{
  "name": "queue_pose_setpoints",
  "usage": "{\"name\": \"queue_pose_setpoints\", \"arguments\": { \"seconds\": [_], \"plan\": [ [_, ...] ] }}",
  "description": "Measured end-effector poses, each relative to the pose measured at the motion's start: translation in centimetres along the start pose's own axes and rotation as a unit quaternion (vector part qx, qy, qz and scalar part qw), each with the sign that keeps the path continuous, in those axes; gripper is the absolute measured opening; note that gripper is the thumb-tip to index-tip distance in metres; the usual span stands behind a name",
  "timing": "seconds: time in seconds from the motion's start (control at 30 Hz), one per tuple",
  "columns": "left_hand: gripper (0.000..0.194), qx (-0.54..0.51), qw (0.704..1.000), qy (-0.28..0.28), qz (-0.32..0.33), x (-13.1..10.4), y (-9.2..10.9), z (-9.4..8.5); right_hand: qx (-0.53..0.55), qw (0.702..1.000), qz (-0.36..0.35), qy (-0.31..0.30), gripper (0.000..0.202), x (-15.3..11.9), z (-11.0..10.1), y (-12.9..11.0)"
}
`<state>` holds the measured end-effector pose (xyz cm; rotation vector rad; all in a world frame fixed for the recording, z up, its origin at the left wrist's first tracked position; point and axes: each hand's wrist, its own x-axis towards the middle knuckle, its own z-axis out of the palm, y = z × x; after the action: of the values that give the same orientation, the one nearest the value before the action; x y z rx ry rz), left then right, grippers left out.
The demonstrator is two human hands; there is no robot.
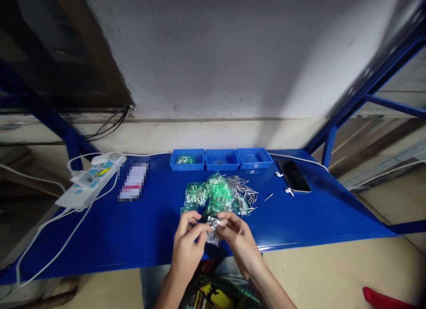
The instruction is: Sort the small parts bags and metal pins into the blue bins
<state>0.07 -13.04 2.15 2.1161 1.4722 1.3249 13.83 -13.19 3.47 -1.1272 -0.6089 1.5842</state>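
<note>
Your right hand [237,232] is closed in a pinch at the upper right of the small bag [212,239], perhaps to steady its top. Your left hand [188,243] has its fingers bent against the bag's left side; whether they truly grip it, I can't tell. Held between both hands at the near edge of the desk [149,238], the bag sits in close view, likely for fine fingertip work.

Just beyond lies the heap of green-tinted bags [219,193], with the loose metal pins [245,189] against its right side — both probably put there for a short reach. One stray pin [269,196] lies apart, farther right.

Behind them, three blue bins stand in a row: the left bin [187,167] holds small bags, while the middle bin [222,166] and right bin [254,165] stand beside it. The phone [295,176] and earbuds [289,192] lie right, the power strip [71,198] far left — seemingly kept out of your hands' way.
</note>
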Motion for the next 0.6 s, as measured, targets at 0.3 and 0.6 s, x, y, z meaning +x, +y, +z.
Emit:
{"name": "queue_pose_setpoints", "arguments": {
  "seconds": [0.3, 0.6],
  "plan": [
    [0.025, 0.012, 0.992, 0.013, -0.125, 0.9, -2.8, -0.8, -0.209, 0.883, -0.401, 0.122, 0.006, 1.2, -0.6, -6.4],
    [0.027, 0.069, 0.979, 0.003, -0.190, 0.3, -5.7, -1.5, -0.424, 0.551, -0.663, 0.279, 0.009, 8.0, -1.6, -13.3]
  ]
}}
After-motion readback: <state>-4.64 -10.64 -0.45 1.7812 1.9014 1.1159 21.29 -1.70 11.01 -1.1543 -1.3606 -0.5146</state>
